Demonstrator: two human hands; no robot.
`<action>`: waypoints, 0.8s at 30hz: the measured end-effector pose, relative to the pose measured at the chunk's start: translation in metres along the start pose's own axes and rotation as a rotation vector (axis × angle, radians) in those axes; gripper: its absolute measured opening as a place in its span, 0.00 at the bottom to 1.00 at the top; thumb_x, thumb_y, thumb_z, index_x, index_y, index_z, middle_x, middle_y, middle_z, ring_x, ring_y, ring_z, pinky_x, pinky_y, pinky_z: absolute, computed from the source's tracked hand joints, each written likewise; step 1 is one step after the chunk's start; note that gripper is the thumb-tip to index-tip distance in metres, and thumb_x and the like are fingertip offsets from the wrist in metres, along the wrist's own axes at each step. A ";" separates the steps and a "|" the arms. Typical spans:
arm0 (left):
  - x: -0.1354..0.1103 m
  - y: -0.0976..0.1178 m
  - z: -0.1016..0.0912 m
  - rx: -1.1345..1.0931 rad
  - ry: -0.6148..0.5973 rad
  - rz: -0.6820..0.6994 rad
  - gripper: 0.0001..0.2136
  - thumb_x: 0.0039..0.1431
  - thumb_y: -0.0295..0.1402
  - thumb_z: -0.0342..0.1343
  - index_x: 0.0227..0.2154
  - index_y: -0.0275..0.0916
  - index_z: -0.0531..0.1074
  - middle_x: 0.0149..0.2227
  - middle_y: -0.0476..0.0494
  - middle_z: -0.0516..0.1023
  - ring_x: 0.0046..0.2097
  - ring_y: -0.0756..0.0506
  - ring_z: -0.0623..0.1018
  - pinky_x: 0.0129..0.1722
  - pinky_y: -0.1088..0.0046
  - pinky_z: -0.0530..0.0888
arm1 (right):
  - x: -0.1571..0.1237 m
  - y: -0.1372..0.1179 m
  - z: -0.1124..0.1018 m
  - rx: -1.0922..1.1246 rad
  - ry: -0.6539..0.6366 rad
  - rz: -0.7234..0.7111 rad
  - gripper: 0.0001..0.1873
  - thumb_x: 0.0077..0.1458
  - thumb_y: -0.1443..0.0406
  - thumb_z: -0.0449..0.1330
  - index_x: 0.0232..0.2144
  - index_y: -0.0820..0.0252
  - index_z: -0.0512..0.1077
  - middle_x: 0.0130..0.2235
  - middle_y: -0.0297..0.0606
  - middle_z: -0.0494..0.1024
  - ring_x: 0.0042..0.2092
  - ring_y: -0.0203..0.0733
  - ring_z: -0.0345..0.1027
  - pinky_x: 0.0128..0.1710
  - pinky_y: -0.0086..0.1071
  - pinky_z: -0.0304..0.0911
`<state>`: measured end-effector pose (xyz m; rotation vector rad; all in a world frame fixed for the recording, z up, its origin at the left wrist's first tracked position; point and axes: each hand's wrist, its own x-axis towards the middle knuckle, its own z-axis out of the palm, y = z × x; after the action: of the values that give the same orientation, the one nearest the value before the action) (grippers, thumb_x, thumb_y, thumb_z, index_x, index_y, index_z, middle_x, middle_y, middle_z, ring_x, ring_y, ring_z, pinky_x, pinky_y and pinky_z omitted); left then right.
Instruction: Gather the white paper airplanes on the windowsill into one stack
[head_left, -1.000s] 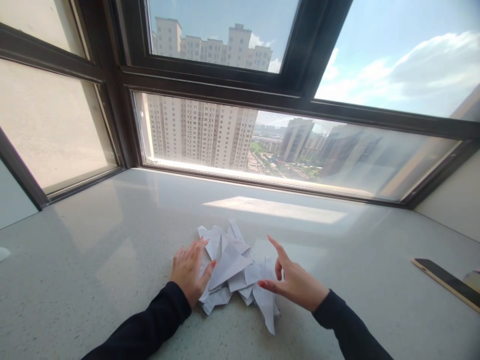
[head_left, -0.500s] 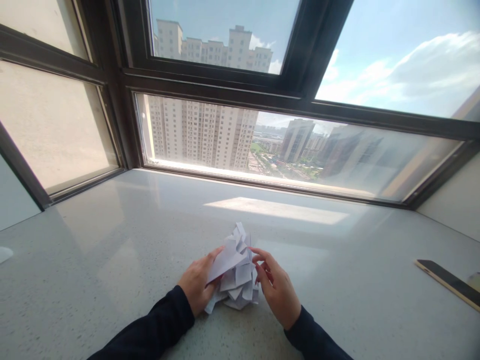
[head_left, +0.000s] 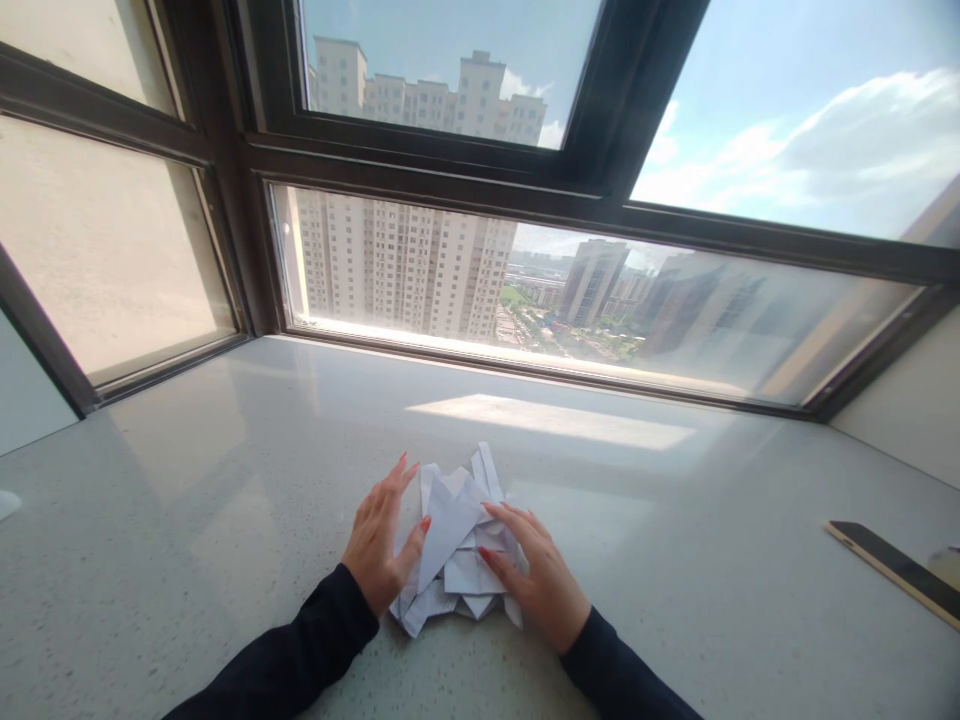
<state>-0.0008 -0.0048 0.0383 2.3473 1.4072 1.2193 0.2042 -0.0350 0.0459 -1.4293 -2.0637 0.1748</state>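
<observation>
Paper pile (head_left: 454, 545), white folded sheets, is lying lower centre of frame on the counter (head_left: 225, 480), betw. both hands. L hand (head_left: 379, 545) is pressing flat on the pile's left edge, fingers spread & straight, not gripping anything. R hand (head_left: 536, 580) is resting palm-down on the pile's right side, fingers loosely out, not closed on any sheet. Dark phone (head_left: 892, 570) is lying at the right edge, well apart. Window (head_left: 675, 290) w/ tower blocks is filling the top.
</observation>
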 end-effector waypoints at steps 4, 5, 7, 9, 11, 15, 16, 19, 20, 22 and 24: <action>-0.005 -0.005 0.007 0.112 -0.091 -0.023 0.22 0.52 0.38 0.41 0.51 0.41 0.52 0.52 0.40 0.59 0.54 0.40 0.57 0.50 0.53 0.51 | 0.003 0.001 -0.007 0.040 0.149 0.055 0.19 0.52 0.61 0.47 0.47 0.58 0.59 0.46 0.42 0.67 0.49 0.44 0.57 0.48 0.40 0.54; -0.006 -0.005 0.008 0.123 -0.122 -0.023 0.22 0.52 0.38 0.42 0.51 0.41 0.51 0.51 0.40 0.61 0.53 0.40 0.59 0.50 0.52 0.49 | 0.003 0.001 -0.007 0.014 0.158 0.086 0.21 0.52 0.60 0.47 0.48 0.58 0.58 0.48 0.42 0.65 0.51 0.45 0.55 0.48 0.41 0.53; -0.008 -0.004 0.010 0.123 -0.179 -0.011 0.23 0.51 0.38 0.43 0.51 0.40 0.50 0.49 0.40 0.64 0.51 0.40 0.62 0.51 0.50 0.47 | 0.002 0.001 -0.005 -0.040 0.093 0.119 0.21 0.51 0.57 0.47 0.47 0.57 0.59 0.49 0.42 0.64 0.52 0.47 0.52 0.49 0.45 0.50; -0.008 -0.001 0.009 0.107 -0.223 0.019 0.24 0.51 0.37 0.44 0.52 0.41 0.49 0.48 0.41 0.66 0.49 0.41 0.64 0.51 0.51 0.46 | 0.001 0.000 -0.002 -0.064 -0.028 0.096 0.18 0.51 0.56 0.47 0.44 0.53 0.63 0.48 0.38 0.65 0.52 0.49 0.52 0.50 0.49 0.47; -0.006 0.003 0.005 0.101 -0.227 0.041 0.24 0.51 0.37 0.44 0.52 0.41 0.49 0.48 0.41 0.65 0.48 0.42 0.64 0.50 0.52 0.48 | 0.001 -0.003 0.000 -0.058 -0.075 0.064 0.16 0.52 0.57 0.46 0.41 0.51 0.65 0.47 0.36 0.67 0.52 0.49 0.53 0.50 0.51 0.45; -0.001 0.013 -0.007 0.148 -0.121 -0.051 0.19 0.50 0.43 0.45 0.45 0.41 0.60 0.43 0.42 0.68 0.43 0.42 0.66 0.44 0.59 0.58 | 0.001 -0.006 -0.004 -0.011 0.087 0.045 0.16 0.53 0.59 0.46 0.42 0.56 0.65 0.45 0.41 0.68 0.49 0.46 0.57 0.48 0.45 0.50; 0.000 0.016 -0.009 0.160 -0.109 -0.084 0.18 0.49 0.44 0.45 0.42 0.41 0.62 0.39 0.42 0.69 0.41 0.42 0.67 0.41 0.60 0.60 | 0.002 -0.006 -0.006 0.006 0.129 0.044 0.15 0.53 0.60 0.46 0.41 0.57 0.64 0.44 0.42 0.68 0.48 0.45 0.57 0.47 0.44 0.52; 0.000 0.022 -0.013 0.168 -0.173 -0.095 0.19 0.44 0.48 0.49 0.36 0.41 0.66 0.33 0.44 0.68 0.36 0.42 0.67 0.36 0.62 0.62 | 0.003 -0.006 -0.012 0.050 0.214 0.049 0.14 0.53 0.61 0.46 0.40 0.57 0.64 0.42 0.41 0.68 0.45 0.44 0.59 0.44 0.41 0.56; 0.000 0.023 -0.013 0.162 -0.211 -0.074 0.20 0.42 0.48 0.50 0.35 0.41 0.66 0.33 0.44 0.68 0.36 0.41 0.67 0.35 0.63 0.62 | 0.004 -0.007 -0.014 0.057 0.233 0.049 0.13 0.53 0.61 0.46 0.39 0.57 0.64 0.41 0.41 0.68 0.44 0.44 0.59 0.43 0.40 0.56; -0.002 0.024 -0.010 0.150 -0.265 -0.044 0.18 0.42 0.45 0.52 0.36 0.42 0.66 0.34 0.44 0.68 0.36 0.41 0.68 0.35 0.63 0.62 | 0.004 -0.009 -0.015 0.066 0.257 0.043 0.12 0.53 0.62 0.46 0.38 0.57 0.64 0.39 0.40 0.69 0.43 0.44 0.60 0.43 0.40 0.56; -0.004 0.022 -0.006 0.137 -0.276 -0.044 0.15 0.43 0.39 0.52 0.37 0.42 0.66 0.34 0.44 0.69 0.36 0.42 0.68 0.35 0.63 0.62 | 0.004 -0.010 -0.015 0.070 0.266 0.033 0.11 0.53 0.62 0.46 0.37 0.57 0.64 0.38 0.40 0.70 0.42 0.44 0.60 0.42 0.40 0.55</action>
<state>0.0088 -0.0219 0.0512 2.4428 1.4783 0.7719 0.2040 -0.0390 0.0638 -1.3656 -1.8027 0.0651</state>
